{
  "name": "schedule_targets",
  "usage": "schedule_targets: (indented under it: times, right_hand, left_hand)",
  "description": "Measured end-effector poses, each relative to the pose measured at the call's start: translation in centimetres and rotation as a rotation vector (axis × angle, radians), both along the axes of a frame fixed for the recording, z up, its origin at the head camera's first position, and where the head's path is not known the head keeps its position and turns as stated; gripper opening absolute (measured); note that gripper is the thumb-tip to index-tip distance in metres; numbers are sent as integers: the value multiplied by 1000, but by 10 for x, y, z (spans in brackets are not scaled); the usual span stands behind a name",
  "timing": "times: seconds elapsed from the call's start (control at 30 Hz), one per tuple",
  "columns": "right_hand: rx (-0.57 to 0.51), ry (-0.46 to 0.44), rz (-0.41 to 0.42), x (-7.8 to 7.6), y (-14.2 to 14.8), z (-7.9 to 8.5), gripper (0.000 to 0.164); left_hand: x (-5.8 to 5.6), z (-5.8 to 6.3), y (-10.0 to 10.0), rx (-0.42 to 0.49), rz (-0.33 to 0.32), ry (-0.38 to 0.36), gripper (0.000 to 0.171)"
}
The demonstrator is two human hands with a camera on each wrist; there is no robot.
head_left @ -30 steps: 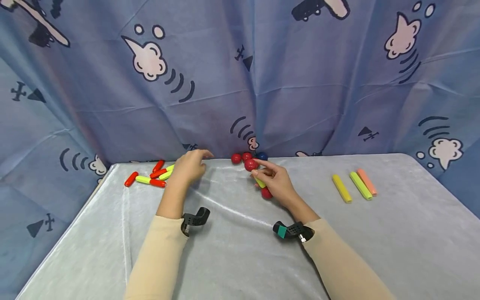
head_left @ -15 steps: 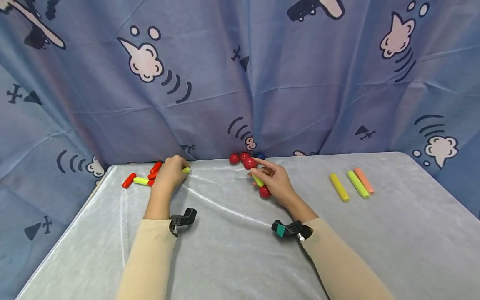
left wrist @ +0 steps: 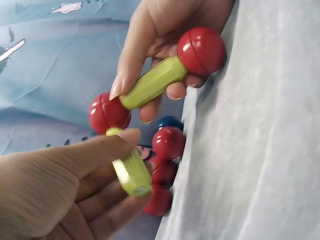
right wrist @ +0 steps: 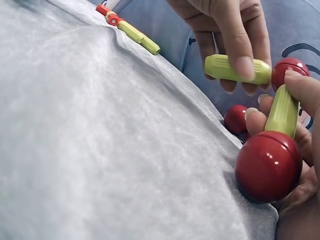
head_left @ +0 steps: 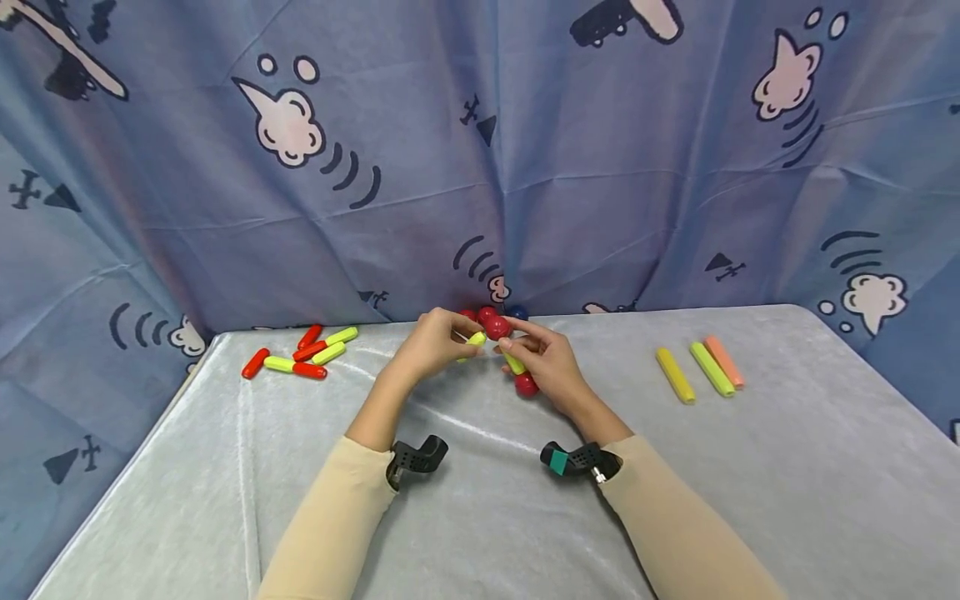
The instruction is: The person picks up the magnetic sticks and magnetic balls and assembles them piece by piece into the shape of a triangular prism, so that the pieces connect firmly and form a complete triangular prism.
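Observation:
My left hand pinches a short yellow-green ribbed rod between thumb and fingers. In my right hand is a second yellow-green rod with a red ball at each end, one larger-looking red ball low and another red ball at the far end. The left hand's rod has its tip right at that far ball. Close behind both hands, several loose red balls and a blue ball lie at the table's back edge.
Several red rods and yellow-green rods lie in a loose group at the back left. To the right rest a yellow rod, a yellow-green rod and an orange rod. A patterned blue curtain hangs behind the table.
My left hand reached to the rods at the left, took a yellow-green one and brought it rightward to the red ball. The right hand has stayed nearly in place with its rod and balls.

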State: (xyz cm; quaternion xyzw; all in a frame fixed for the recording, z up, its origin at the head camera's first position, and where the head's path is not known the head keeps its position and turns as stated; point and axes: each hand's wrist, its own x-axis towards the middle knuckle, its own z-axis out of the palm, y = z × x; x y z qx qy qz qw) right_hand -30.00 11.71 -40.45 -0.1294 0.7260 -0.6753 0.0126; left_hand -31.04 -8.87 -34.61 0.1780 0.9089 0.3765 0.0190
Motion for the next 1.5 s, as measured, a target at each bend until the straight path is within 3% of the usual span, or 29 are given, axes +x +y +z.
schedule_targets:
  times: [0.27,0.37,0.47,0.57,0.67,0.8,0.9,1.0,1.17,1.27,1.37,1.43,1.5]
  right_hand:
    - [-35,-42,-28,2,-1,5,48]
    - [-44,-50,-56,0,-2,6,43]
    - [-125,-83,-85,-2,-1,6,39]
    - [-319,-141,-112,-4,1,7,31]
    - [-503,-178,-113,-5,3,9,18]
    - [-576,-175,-99,-6,7,10,15]
    - [-529,-145,-109,-6,8,9,15]
    - [-390,-84,-149,-7,9,7,13]
    - [-59,25,-245,-7,10,1,29]
    - [118,73,-259,-7,9,-2,35]
    - [227,97,-261,-7,8,-3,36]
    - [251,98,-261,-7,7,-4,37]
    - [253,92,-263,-7,7,-5,37]
  left_hand:
    - [2,-3,10,88,-8,82,26]
    - [3,-5,16,132,-35,104,32]
    - [4,-9,22,173,-22,60,52]
    - [6,-15,25,164,10,-55,68]
    - [8,-22,30,82,-56,-128,69]
    - [7,-31,38,10,-186,-70,54]
    - [3,-38,37,24,-166,-2,39]
    - [-2,-43,30,51,-117,26,31]
    - [-7,-43,18,60,-112,0,36]
    - [-9,-40,11,37,-131,-13,39]
    - [-10,-36,2,55,-132,-36,40]
    - [-13,-34,-4,98,-81,-38,37]
    - [-15,-34,-10,178,21,-32,33]
